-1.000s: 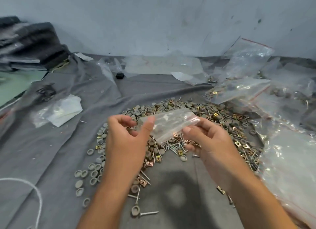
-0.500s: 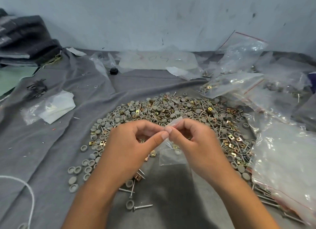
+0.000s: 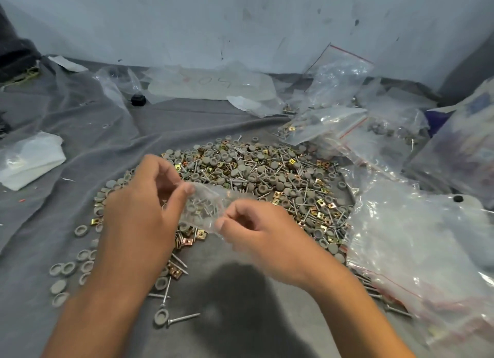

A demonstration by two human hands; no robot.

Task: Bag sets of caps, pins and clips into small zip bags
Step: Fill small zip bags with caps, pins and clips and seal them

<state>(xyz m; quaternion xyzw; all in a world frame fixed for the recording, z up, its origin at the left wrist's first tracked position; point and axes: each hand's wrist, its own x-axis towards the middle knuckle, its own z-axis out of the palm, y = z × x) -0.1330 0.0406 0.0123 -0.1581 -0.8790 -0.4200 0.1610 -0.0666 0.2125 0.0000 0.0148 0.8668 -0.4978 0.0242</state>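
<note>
Two bare hands hold one small clear zip bag (image 3: 205, 210) above a heap of grey caps, pins and brass clips (image 3: 256, 175) on a grey cloth (image 3: 80, 133). The left hand (image 3: 141, 210) pinches its upper left edge between thumb and curled fingers. The right hand (image 3: 262, 237) pinches its lower right corner. The bag's long axis slants from upper left down to lower right.

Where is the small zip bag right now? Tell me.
In the head view the small zip bag is at centre, held between the left hand and the right hand, just above the near edge of the pile of caps, pins and clips.
</note>
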